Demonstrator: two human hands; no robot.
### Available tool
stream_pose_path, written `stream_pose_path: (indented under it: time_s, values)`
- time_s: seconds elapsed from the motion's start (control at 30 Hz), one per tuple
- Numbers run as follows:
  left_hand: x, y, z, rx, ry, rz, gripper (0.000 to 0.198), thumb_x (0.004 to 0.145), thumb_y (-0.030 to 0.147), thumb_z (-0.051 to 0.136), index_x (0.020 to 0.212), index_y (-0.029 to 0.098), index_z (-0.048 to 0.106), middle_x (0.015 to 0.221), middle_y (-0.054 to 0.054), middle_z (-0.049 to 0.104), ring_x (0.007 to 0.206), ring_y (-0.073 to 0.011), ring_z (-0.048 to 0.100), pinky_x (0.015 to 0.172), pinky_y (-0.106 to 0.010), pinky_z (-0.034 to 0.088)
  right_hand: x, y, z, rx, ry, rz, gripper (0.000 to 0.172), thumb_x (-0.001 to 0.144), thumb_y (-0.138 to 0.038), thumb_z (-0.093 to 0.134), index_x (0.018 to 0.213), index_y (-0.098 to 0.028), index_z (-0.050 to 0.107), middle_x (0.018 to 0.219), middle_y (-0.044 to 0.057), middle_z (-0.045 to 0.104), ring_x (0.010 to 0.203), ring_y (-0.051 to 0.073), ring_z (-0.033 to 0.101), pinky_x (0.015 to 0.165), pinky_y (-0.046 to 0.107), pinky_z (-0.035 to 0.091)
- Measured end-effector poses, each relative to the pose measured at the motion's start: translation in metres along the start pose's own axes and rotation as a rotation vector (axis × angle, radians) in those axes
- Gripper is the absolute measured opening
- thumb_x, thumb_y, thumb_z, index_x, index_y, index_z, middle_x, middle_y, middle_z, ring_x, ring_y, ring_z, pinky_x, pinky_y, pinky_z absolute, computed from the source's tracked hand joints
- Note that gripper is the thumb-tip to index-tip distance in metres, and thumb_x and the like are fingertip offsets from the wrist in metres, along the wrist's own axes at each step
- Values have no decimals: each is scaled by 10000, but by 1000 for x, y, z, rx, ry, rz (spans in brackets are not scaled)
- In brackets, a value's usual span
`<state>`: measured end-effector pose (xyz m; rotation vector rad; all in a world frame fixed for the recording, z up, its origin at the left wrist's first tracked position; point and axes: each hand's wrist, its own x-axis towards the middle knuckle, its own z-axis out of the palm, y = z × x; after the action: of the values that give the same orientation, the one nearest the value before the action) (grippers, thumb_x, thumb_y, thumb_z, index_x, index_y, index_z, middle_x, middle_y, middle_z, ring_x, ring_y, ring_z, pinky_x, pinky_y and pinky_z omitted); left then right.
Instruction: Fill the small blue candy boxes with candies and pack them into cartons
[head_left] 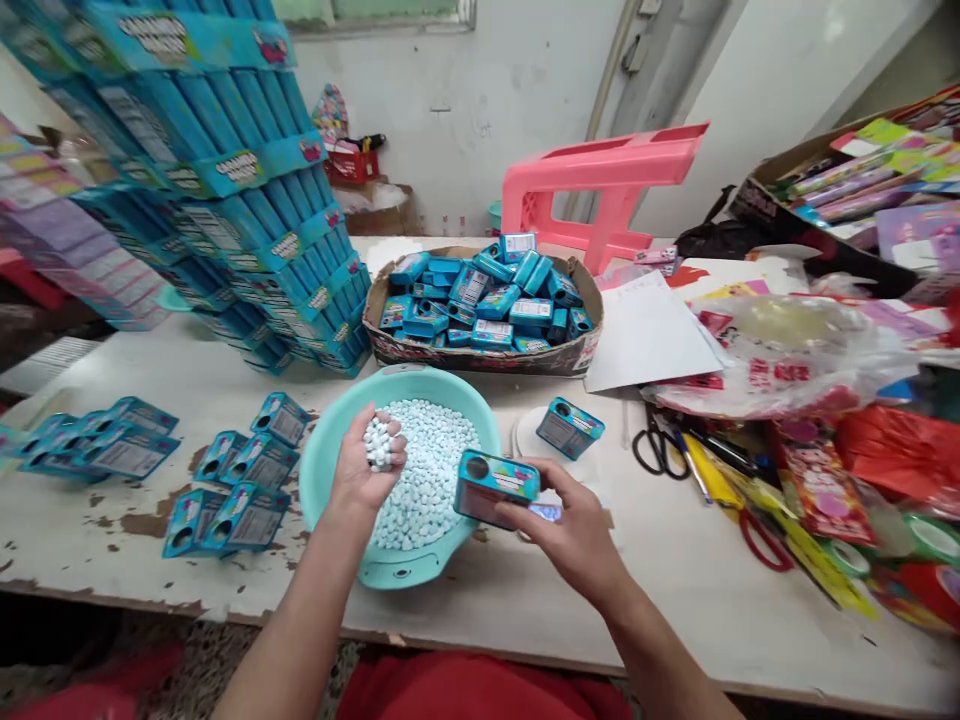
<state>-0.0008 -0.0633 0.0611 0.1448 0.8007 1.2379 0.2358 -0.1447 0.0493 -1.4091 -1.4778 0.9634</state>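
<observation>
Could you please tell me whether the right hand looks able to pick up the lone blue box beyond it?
Probably not just yet: the way to the lone box looks free, but the right hand already holds another box.

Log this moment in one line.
left hand: cupping white pellets over teal basin | right hand: gripping blue box, round hole showing | basin: more pellets inside | carton: heaped with similar boxes
</observation>
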Motion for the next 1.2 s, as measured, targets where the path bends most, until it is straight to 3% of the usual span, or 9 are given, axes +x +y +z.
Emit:
stream_pose_path:
  time_s: [0.07, 0.17, 0.3, 0.6, 0.87, 1.0, 1.2]
  values:
    - [-2, 4, 18, 33, -22, 113, 211, 786, 317, 589, 691, 178, 462, 526, 48, 448, 382, -68, 411, 325, -156, 303, 23, -10, 22, -65, -38, -115, 303, 699, -366, 733, 956, -242, 631, 917, 33, 651, 832, 218, 568, 750, 322, 439]
    - [-1, 3, 36, 145, 3, 343, 279, 716, 362, 671, 676, 162, 482, 533, 41, 483, 448, -88, 501, 420, -192, 411, 48, -13, 53, -152, -111, -209, 282, 695, -323, 728, 943, -227, 636, 901, 39, 649, 837, 220, 560, 744, 330, 429]
    - [5, -3, 35, 298, 34, 525, 332, 658, 395, 724, 676, 150, 502, 571, 40, 526, 495, -96, 543, 540, -239, 473, 60, -7, 73, -212, -105, -228, 292, 674, -305, 732, 936, -220, 636, 878, 39, 645, 843, 224, 560, 744, 326, 426]
    - [10, -6, 31, 408, -19, 544, 302, 694, 389, 695, 660, 153, 511, 603, 33, 529, 504, -94, 531, 498, -218, 434, 61, -13, 67, -224, -121, -227, 271, 674, -309, 740, 907, -214, 640, 868, 27, 643, 843, 214, 560, 730, 301, 413]
    - [8, -6, 30, 403, -47, 487, 269, 727, 413, 657, 755, 161, 564, 571, 35, 542, 463, -97, 525, 482, -216, 412, 64, -11, 71, -194, -126, -216, 262, 666, -285, 736, 905, -223, 651, 855, 12, 639, 825, 201, 547, 731, 295, 408]
    - [5, -5, 31, 470, -46, 516, 304, 750, 438, 625, 668, 157, 542, 464, 34, 496, 446, -114, 539, 483, -211, 395, 62, -13, 71, -163, -120, -212, 249, 666, -272, 737, 893, -218, 653, 839, 8, 637, 807, 195, 542, 729, 293, 407]
    - [7, -9, 32, 500, -56, 537, 311, 760, 438, 618, 661, 153, 540, 499, 22, 515, 445, -106, 523, 492, -214, 407, 60, -16, 65, -130, -120, -198, 263, 665, -250, 736, 914, -219, 658, 863, 11, 644, 825, 197, 545, 747, 303, 411]
